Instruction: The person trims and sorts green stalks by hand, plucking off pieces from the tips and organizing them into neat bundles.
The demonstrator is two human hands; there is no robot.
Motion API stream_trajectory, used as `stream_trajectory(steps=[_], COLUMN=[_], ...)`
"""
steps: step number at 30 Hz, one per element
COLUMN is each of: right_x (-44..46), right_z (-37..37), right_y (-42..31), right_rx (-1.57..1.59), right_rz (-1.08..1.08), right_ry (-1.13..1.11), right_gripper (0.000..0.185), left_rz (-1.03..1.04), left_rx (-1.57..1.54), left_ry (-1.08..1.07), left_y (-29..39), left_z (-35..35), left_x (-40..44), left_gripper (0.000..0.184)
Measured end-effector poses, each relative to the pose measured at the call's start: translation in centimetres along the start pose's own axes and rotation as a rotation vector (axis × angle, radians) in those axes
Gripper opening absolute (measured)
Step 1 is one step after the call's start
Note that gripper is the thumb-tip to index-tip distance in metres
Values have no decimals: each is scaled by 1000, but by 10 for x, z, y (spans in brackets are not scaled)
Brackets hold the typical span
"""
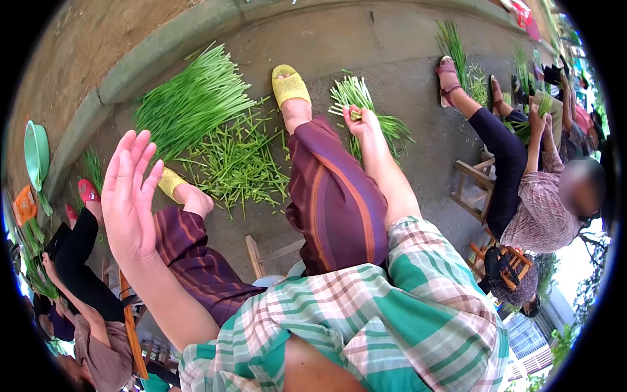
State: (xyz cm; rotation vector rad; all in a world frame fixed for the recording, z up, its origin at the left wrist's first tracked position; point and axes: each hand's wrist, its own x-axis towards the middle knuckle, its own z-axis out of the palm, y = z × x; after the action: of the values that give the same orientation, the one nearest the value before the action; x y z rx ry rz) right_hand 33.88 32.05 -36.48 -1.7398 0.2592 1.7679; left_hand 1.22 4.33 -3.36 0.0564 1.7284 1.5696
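My left hand [132, 199] is raised at the left, palm showing and fingers stretched out, with nothing in it. Below it on the ground lies a big pile of long green stalks [189, 101] with pale cut ends. Between my feet, short stalk pieces [232, 163] are scattered in a loose heap. My right hand [360, 121] is closed in a fist beyond my right knee, with bits of green stalk showing between the fingers. Right at that hand, a smaller bunch of green stalks [388, 127] lies on the ground, partly hidden by my hand and forearm.
My feet in yellow slippers [287, 86] stand beside the piles. A concrete curb [137, 62] runs behind. On the right sits a person [542, 202] near a wooden stool [473, 186]; other people hold stalks farther off. A green basin [36, 153] is at the far left.
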Motion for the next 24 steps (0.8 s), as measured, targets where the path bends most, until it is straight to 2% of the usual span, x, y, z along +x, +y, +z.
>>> stream_trajectory(steps=[2, 5, 8, 9, 12, 13, 15, 16, 18, 19, 24], right_x=[25, 9, 14, 16, -5, -12, -24, -26, -29, -29, -7], right_z=[2, 9, 1, -8, -22, -25, -30, -33, -36, -33, -18], right_y=[-4, -5, -8, -11, -20, -23, -27, -26, -24, -26, -25], right_rx=[38, -151, -243, -416, -1160, -1164, -1907, -1910, -2051, -2109, -2288], right_rz=[72, 17, 47, 23, -232, -230, -896, -895, -1323, -1183, -1049], right_ry=[-53, -136, -72, -132, -151, -149, 59, 61, 114, 104, 206], right_gripper=[42, 54, 63, 69, 63, 63, 78, 78, 98, 114, 128], left_rz=[-2, 12, 36, 42, 50, 56, 58, 65, 59, 55, 57], left_rx=[-2, 15, 10, 12, 12, 12, 18, 27, 30, 30, 40], left_ry=[-1, -10, -41, -50, -75, -93, -109, -128, -120, -137, -156], left_y=[2, 5, 9, 11, 17, 18, 20, 20, 20, 20, 17], left_z=[3, 7, 10, 12, 7, 5, 2, 1, -1, -4, -9], left_x=[-4, -13, -21, -24, -29, -30, -33, -35, -36, -36, -37], left_gripper=[49, 49, 50, 51, 52, 53, 54, 55, 57, 57, 60])
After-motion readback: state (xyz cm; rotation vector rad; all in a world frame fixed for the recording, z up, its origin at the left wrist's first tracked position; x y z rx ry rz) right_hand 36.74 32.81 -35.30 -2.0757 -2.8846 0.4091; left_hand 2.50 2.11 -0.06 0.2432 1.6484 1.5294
